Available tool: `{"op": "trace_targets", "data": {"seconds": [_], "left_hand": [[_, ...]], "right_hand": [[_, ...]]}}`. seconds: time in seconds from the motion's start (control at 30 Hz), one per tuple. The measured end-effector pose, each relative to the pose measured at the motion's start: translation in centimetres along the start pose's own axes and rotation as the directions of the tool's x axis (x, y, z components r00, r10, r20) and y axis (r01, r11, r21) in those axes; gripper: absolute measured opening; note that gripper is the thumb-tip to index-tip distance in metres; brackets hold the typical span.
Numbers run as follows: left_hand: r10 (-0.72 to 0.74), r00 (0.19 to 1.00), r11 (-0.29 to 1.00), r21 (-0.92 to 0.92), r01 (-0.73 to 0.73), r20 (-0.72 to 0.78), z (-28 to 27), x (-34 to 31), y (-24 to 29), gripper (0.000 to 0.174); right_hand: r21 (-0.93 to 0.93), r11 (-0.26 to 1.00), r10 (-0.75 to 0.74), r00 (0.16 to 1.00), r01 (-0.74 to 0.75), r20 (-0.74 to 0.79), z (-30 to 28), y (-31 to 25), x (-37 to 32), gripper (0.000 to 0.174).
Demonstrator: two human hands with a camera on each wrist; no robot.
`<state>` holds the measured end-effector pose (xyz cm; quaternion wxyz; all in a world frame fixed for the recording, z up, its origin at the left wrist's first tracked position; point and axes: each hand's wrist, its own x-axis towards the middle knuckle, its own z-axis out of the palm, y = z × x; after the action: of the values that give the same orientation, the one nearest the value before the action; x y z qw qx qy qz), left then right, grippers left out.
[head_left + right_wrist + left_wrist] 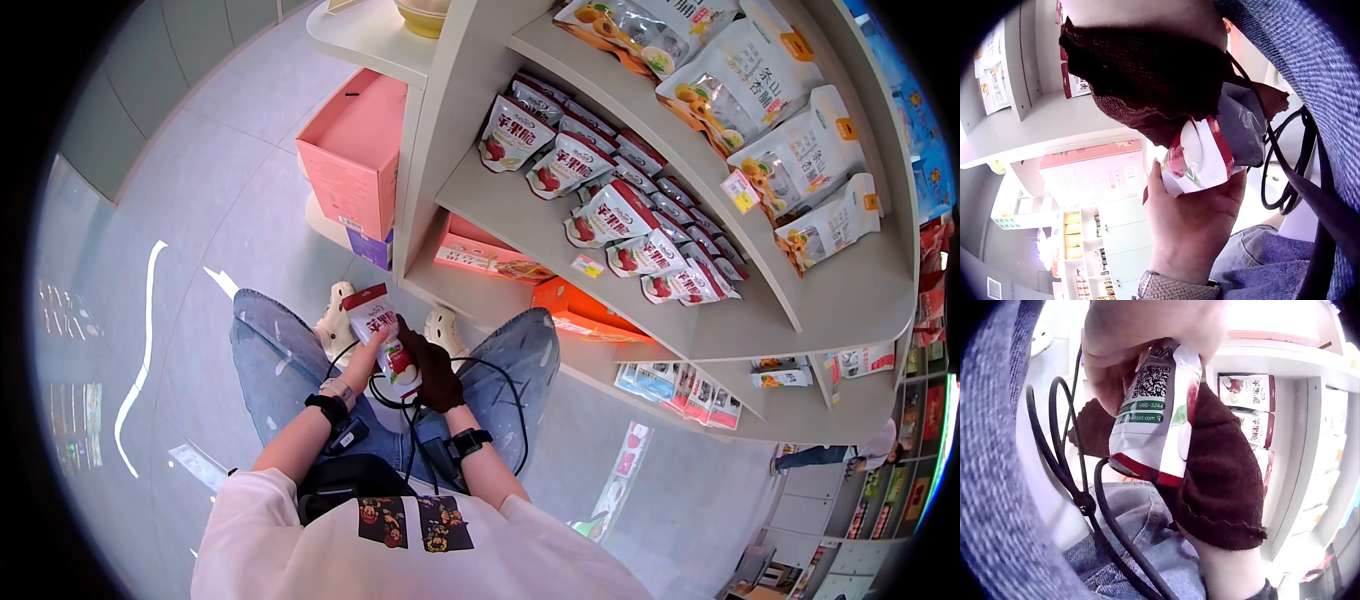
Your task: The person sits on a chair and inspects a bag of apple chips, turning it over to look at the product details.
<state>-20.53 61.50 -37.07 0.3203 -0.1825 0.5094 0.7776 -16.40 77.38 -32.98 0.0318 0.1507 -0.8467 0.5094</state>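
In the head view a white and red snack pouch point(400, 362) with apple pictures is held above the lap. My left hand point(362, 362) grips it from the left; a printed QR code shows on the pouch point(1154, 419) in the left wrist view. My right hand point(432, 370) is covered by dark brown cloth point(1219, 475) down to the wrist, so its fingers are hidden. The cloth wraps round the pouch's side, and brown shows on both sides of the pouch. In the right wrist view, my left hand point(1194, 228) supports the pouch point(1200, 153) from below.
Shelves point(480, 190) at the right hold rows of similar pouches point(610, 215) and larger bags point(745, 80). A pink box point(350, 150) stands beyond the knees. Black cables point(515, 400) loop over the jeans around both hands. Another person point(840, 458) is far right.
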Motion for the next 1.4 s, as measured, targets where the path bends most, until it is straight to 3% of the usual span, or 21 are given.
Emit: {"op": "trace_targets", "data": {"seconds": [0.07, 0.17, 0.37, 0.47, 0.57, 0.77, 0.87, 0.97, 1.07, 1.17, 1.27, 1.4], "left_hand": [[-0.003, 1.000, 1.000, 0.028, 0.003, 0.010, 0.1, 0.0, 0.0, 0.048], [0.004, 1.000, 0.999, 0.048, -0.005, 0.020, 0.2, -0.2, 0.0, 0.049], [0.006, 1.000, 1.000, 0.005, -0.006, -0.013, 0.0, 0.0, 0.0, 0.049], [-0.001, 1.000, 1.000, 0.021, 0.001, -0.003, -0.4, 0.3, -0.2, 0.050], [-0.014, 1.000, 0.999, 0.033, 0.015, -0.018, 0.0, -0.1, 0.1, 0.048], [0.002, 1.000, 0.997, 0.077, -0.004, 0.018, 0.1, -0.1, -0.2, 0.047], [0.010, 1.000, 0.997, 0.077, -0.011, 0.013, 0.0, 0.0, -0.3, 0.048], [0.011, 1.000, 0.999, 0.044, -0.011, 0.003, -0.5, 0.5, -0.4, 0.051], [-0.016, 1.000, 0.999, 0.040, 0.016, -0.013, -0.6, 0.4, -0.2, 0.050], [-0.042, 0.999, 0.996, 0.076, 0.043, -0.013, -0.8, 0.7, -0.6, 0.051], [-0.027, 1.000, 0.995, 0.098, 0.026, 0.003, -0.7, 0.6, -0.7, 0.051], [-0.012, 1.000, 0.994, 0.112, 0.014, -0.012, 0.0, -0.1, -0.1, 0.048]], "right_hand": [[-0.017, 1.000, 0.010, 0.999, -0.011, -0.040, 0.2, 0.1, -0.1, 0.075], [-0.041, 0.991, 0.130, 0.991, -0.129, 0.038, 0.0, -0.1, -0.3, 0.075], [-0.044, 0.997, -0.069, 0.997, 0.071, 0.042, -0.1, 0.4, -0.1, 0.078], [-0.047, 0.999, -0.022, 0.999, 0.024, 0.030, -0.4, -0.8, 0.1, 0.074], [0.093, 0.992, 0.083, 0.997, -0.083, 0.006, 0.1, -0.3, 0.1, 0.073], [-0.232, 0.962, 0.148, 0.989, -0.140, 0.016, 0.5, 1.2, -1.3, 0.080], [-0.097, 0.971, 0.226, 0.969, -0.216, 0.101, 0.0, 0.6, -0.8, 0.076], [-0.004, 1.000, 0.027, 0.998, -0.027, 0.055, 0.4, 1.4, -0.5, 0.073], [-0.243, 0.966, -0.087, 0.996, 0.086, 0.006, 0.2, 0.8, -1.0, 0.071], [0.043, 0.999, -0.016, 1.000, 0.015, 0.018, 1.0, 2.5, -0.6, 0.069], [-0.028, 0.997, 0.065, 0.997, -0.066, -0.032, 0.7, 1.5, -0.5, 0.070], [-0.208, 0.969, 0.143, 0.990, -0.137, 0.018, 1.4, 3.0, -1.5, 0.074]]}}
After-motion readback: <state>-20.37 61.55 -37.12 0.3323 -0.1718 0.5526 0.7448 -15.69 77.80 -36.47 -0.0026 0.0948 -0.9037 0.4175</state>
